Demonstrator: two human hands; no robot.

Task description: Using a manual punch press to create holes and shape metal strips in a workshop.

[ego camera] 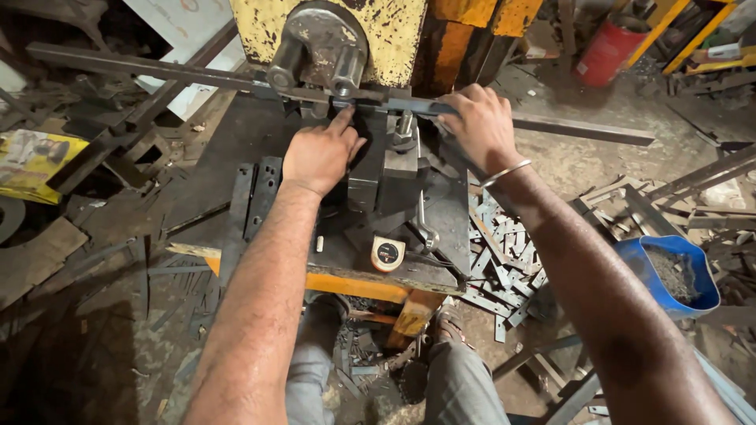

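Note:
A long flat steel bar (pixel 142 68) runs across a worn yellow press machine (pixel 394 27), passing under its two grey rollers (pixel 315 67). My left hand (pixel 319 153) rests on the dark die block below the rollers, its index finger pressed against the bar. To the right, my right hand (pixel 480 126), with a metal bangle at the wrist, grips the bar just past the die. The bar's right end (pixel 583 130) sticks out over the floor.
A tape measure (pixel 387 253) and a wrench (pixel 425 228) lie on the machine's dark table (pixel 236 142). Several cut flat pieces (pixel 504 260) litter the floor at right, beside a blue bucket (pixel 669 271). A red cylinder (pixel 608 49) stands at the back. Scrap strips lie at left.

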